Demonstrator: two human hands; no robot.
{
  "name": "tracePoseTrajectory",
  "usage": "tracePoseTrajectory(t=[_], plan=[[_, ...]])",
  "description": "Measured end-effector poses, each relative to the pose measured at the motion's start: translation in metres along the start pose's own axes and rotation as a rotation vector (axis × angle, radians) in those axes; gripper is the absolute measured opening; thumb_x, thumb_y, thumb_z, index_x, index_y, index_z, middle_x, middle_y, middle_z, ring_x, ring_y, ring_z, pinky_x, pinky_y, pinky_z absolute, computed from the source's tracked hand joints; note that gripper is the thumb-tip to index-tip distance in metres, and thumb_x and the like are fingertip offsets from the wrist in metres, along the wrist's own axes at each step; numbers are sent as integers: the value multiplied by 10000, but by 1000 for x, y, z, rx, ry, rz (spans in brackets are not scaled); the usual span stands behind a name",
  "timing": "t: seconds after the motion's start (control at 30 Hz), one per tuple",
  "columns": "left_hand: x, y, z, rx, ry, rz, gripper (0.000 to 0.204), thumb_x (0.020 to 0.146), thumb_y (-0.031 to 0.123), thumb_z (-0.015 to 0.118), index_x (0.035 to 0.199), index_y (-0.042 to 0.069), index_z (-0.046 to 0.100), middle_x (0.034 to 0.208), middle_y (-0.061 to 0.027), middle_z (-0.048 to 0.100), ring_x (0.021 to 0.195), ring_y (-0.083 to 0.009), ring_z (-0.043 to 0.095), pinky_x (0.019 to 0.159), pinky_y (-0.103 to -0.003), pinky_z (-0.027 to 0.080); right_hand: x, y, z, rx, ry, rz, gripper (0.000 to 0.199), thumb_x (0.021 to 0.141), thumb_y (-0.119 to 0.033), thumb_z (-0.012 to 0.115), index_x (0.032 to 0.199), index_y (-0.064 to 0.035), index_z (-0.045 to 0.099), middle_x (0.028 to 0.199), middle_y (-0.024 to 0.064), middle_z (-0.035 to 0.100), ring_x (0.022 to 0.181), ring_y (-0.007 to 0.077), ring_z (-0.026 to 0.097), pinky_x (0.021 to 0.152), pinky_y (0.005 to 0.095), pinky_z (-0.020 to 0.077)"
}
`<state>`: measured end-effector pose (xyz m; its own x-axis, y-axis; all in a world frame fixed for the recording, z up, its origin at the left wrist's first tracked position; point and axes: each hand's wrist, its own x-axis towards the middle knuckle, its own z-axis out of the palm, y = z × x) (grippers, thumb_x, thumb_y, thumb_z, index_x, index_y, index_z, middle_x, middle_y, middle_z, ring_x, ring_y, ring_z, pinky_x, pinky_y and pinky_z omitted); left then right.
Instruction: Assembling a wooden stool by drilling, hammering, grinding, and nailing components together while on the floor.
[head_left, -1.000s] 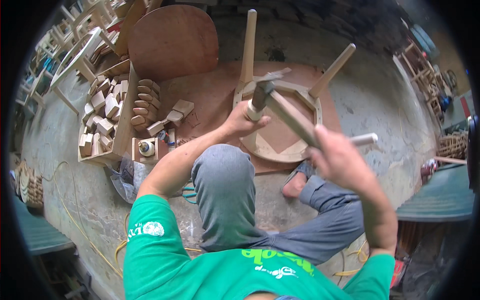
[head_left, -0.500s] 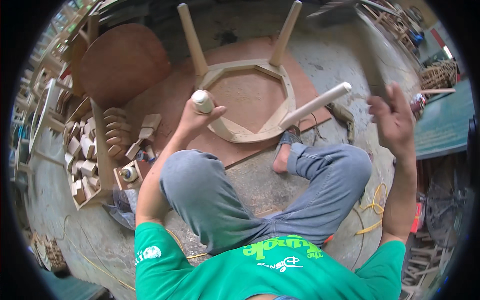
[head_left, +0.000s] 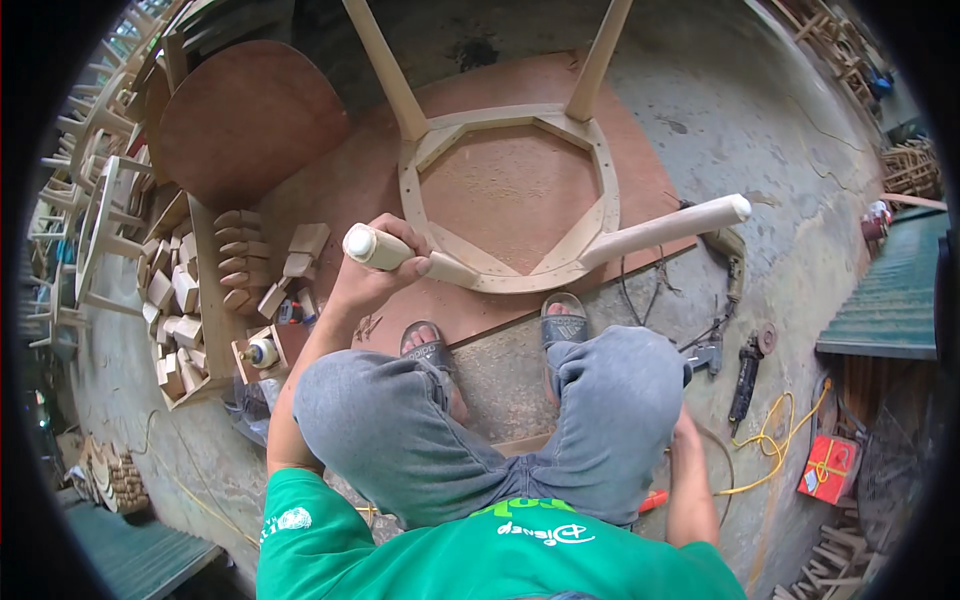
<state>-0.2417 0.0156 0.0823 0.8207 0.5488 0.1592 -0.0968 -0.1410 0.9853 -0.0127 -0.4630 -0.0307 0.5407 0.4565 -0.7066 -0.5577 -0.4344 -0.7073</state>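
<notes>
A pale wooden chair frame (head_left: 612, 190) lies with its legs upward, its seat ring around a several-sided opening. My left hand (head_left: 370, 278) is wrapped around the near-left chair leg (head_left: 362, 243), just below its white-looking end. Another leg (head_left: 670, 235) sticks out to the right, and two more rise at the far side. My right hand (head_left: 684, 430) is low beside my right knee, with its fingers hidden behind the jeans. An orange-red handle-like part (head_left: 655, 498) shows near that forearm; whether the hand touches anything is hidden.
The frame rests on a reddish-brown board (head_left: 640, 170). On the left stand a box of wooden blocks (head_left: 185, 290), a glue bottle (head_left: 262, 352) and a round brown panel (head_left: 250, 120). A power drill (head_left: 735, 260), an angle grinder (head_left: 748, 375) and a yellow cord (head_left: 770, 455) lie right.
My right hand has dropped from the upper right, where it held up a blurred hammer-like tool, to beside my knee. My feet now stand side by side; my left hand keeps the chair leg.
</notes>
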Motion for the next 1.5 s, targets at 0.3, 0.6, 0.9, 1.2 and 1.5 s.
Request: tracePoseTrajectory(t=[0.3, 0.6, 0.9, 1.2, 1.5], plan=[[-3, -3, -8, 130, -24, -33, 221, 758, 54, 769, 923, 63, 622, 933, -44, 658, 907, -155, 623, 830, -310, 503, 76, 107, 11, 118, 115, 11, 412, 949, -147, 539, 1326, -3, 460, 1171, 102, 606, 1065, 164, 565, 890, 314, 481], [-14, -9, -17, 336, -56, -27, 298, 809, 232, 733, 976, 12, 623, 994, -126, 634, 987, -236, 607, 885, -353, 471, 81, 132, 38, -673, 226, -142, 568, 819, -325, 703, 1228, -7, 472, 1118, 257, 613, 1075, 422, 593, 894, 457, 488], [0, -17, -7, 271, -81, 0, 308, 816, 222, 726, 974, 18, 557, 972, -126, 618, 1044, -278, 584, 982, -432, 440, 70, 129, 31, -672, 302, -72, 599, 798, -257, 687, 1292, -14, 452, 1181, 272, 591, 1130, 430, 559, 945, 459, 465], [-4, -15, -4, 361, -50, -14, 309, 844, 227, 695, 1041, 13, 590, 992, -122, 630, 1015, -253, 606, 964, -404, 457, 27, 94, 33, -640, 358, -247, 679, 757, -226, 704, 1335, 38, 463, 1217, 271, 590, 1175, 406, 554, 981, 425, 456], [-47, -95, 13, 700, -717, -519, 299, 864, 189, 689, 1116, 28, 676, 1015, -151, 703, 899, -304, 680, 823, -379, 523, 1, -12, 33, -346, -124, 79, 406, 852, -220, 652, 1208, -84, 510, 804, 10, 588, 596, 97, 557, 452, 277, 460]])
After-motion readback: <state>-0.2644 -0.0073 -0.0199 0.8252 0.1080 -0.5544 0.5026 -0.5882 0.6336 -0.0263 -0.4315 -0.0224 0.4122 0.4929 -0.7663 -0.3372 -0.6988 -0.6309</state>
